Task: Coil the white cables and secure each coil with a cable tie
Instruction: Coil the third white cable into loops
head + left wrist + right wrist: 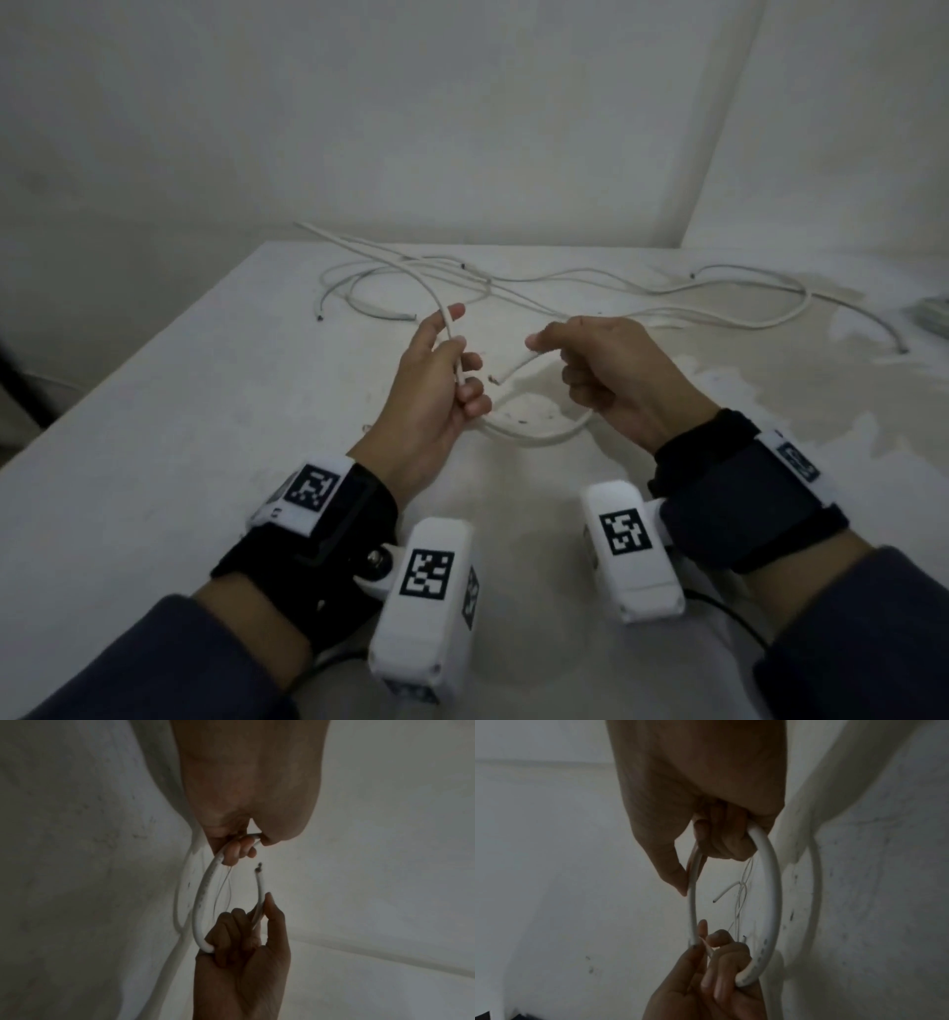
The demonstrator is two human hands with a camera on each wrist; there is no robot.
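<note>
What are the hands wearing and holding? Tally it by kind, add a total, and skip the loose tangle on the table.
Hands: 2, left hand, right hand
White cable held in both: 1
White wrist cameras: 2
Black wrist straps: 2
Total: 7

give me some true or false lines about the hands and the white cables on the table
1. Both hands hold the same white cable. True: the left hand and the right hand grip the held cable, which bows in a loop between them.
2. The right hand is flat on the table. False: its fingers are curled round the cable, above the table.
3. A cut end of the cable pokes out past the right thumb. True: the cut end is free between the hands.
4. A cable tie already binds the loop. False: no tie shows on it.
5. More loose cables lie farther back. True.
6. Those loose cables are neatly coiled. False: they sprawl uncoiled.
</note>
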